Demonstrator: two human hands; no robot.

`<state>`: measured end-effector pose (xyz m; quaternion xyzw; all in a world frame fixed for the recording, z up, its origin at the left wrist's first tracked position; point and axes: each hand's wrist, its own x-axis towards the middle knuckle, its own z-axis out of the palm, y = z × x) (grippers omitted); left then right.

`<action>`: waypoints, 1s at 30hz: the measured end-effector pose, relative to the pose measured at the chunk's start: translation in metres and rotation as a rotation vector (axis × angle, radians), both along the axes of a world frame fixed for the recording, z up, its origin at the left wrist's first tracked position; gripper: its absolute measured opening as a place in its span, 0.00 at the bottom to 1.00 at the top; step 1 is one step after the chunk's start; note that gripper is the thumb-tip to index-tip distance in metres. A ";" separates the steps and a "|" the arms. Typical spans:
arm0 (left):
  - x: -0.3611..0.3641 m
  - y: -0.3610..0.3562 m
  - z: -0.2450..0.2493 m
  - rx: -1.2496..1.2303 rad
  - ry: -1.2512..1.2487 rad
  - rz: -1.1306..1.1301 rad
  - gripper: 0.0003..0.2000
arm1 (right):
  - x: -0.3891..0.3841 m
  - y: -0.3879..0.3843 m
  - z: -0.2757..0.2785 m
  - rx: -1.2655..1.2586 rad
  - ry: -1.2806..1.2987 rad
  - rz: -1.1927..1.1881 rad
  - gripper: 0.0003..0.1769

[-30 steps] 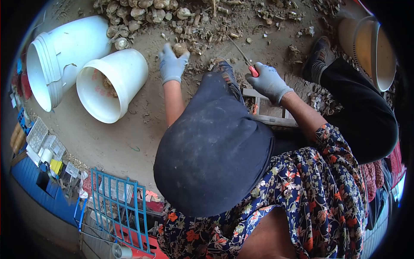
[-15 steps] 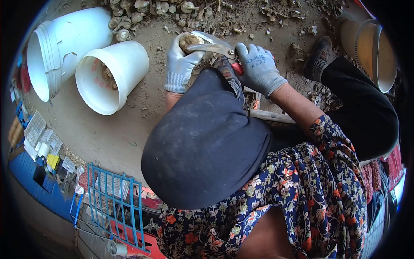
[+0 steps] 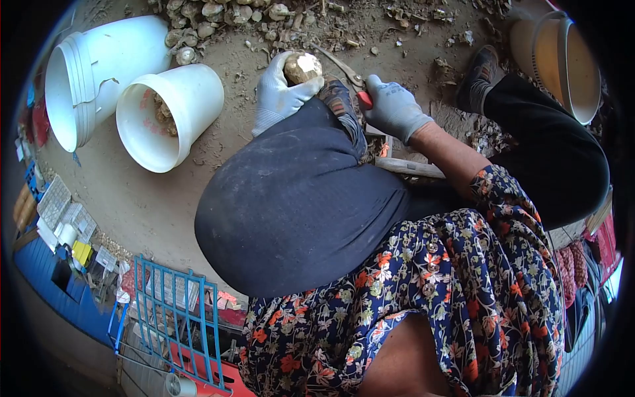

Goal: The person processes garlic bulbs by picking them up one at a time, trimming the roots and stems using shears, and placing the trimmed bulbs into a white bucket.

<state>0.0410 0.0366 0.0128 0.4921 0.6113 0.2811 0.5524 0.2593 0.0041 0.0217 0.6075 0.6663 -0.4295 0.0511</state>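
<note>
My left hand (image 3: 280,96), in a pale work glove, holds a round brownish bulb (image 3: 303,67) with a white patch on its upper face. To the right, my gloved right hand (image 3: 395,109) is closed round the red handle of metal shears (image 3: 344,68). The blades point up and left, a little apart from the bulb. Both hands are above my shoe (image 3: 338,106), just past my bent knee. A heap of similar bulbs (image 3: 210,12) lies on the dirt ground at the top.
Two white buckets lie on their sides at the left, an outer one (image 3: 122,49) and a nearer one (image 3: 198,92) with lumps inside. A yellowish bucket (image 3: 552,56) is at the upper right. A blue metal rack (image 3: 177,298) stands lower left.
The shears have come away from the bulb, and my right hand has moved slightly down and right. The bulb now shows a white patch facing up. My knee has shifted left.
</note>
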 end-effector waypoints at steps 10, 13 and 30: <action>-0.129 0.025 0.098 0.462 1.341 0.787 0.23 | 0.014 -0.004 -0.010 -0.244 0.069 -0.195 0.20; -0.094 0.073 0.057 0.456 1.221 0.314 0.21 | 0.015 -0.001 -0.012 -0.261 0.041 -0.206 0.21; -0.026 0.055 -0.008 -0.050 -0.404 0.052 0.23 | 0.000 0.014 0.006 0.097 0.016 -0.046 0.17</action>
